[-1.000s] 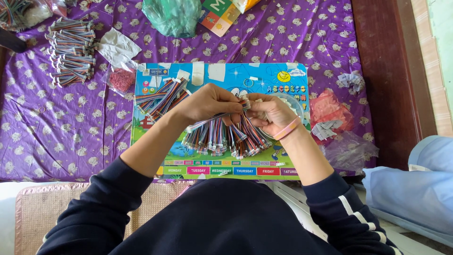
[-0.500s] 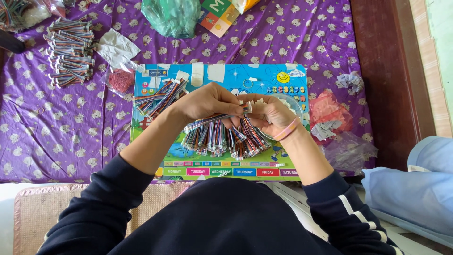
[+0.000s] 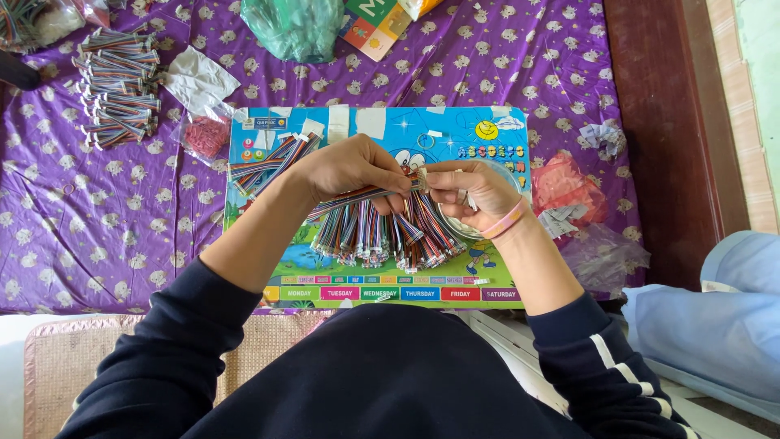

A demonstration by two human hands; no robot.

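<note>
Head view: left hand [image 3: 351, 169] is pinching a multicoloured ribbon cable [image 3: 357, 197] mid-frame, fingers closed on it; right hand [image 3: 470, 189] is gripping the cable's white connector end [image 3: 419, 180] (pink wristband on that wrist). Both are hovering over a pile of similar cables [image 3: 382, 232] lying on a colourful play board [image 3: 487, 280]. More cable bundles [image 3: 118, 85] are sitting upper left on the purple cloth [image 3: 106, 211].
</note>
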